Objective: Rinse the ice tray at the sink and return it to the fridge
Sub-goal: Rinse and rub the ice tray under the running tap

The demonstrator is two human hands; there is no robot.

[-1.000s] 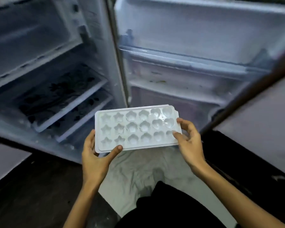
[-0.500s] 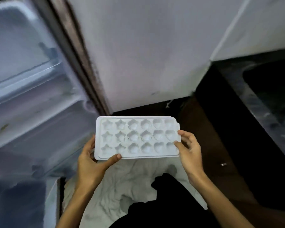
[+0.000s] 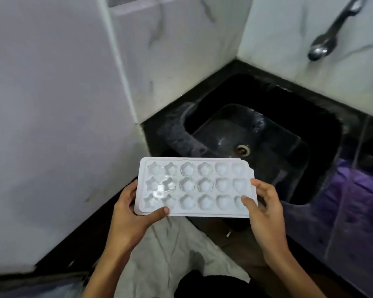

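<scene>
— Anything getting lost from view?
— The tap (image 3: 332,29) is running off the top edge, and the fingers under the ice tray (image 3: 195,188) are hiding.
— And the hands?
— The left hand (image 3: 131,214) is clamping one end, thumb on top; the right hand (image 3: 265,207) is pinching the other, level, before the sink (image 3: 256,134).

White marble-look wall tiles (image 3: 181,52) with grey veining, meeting at a corner behind a dark counter (image 3: 353,211). Plain pale panel (image 3: 52,104) filling the left side. Chrome tap (image 3: 327,37) slanting down from upper right. Purple sheen on the glossy counter at right. Pale marbled floor (image 3: 170,250) below, dark strip along the panel base. Dim, cool light.
</scene>
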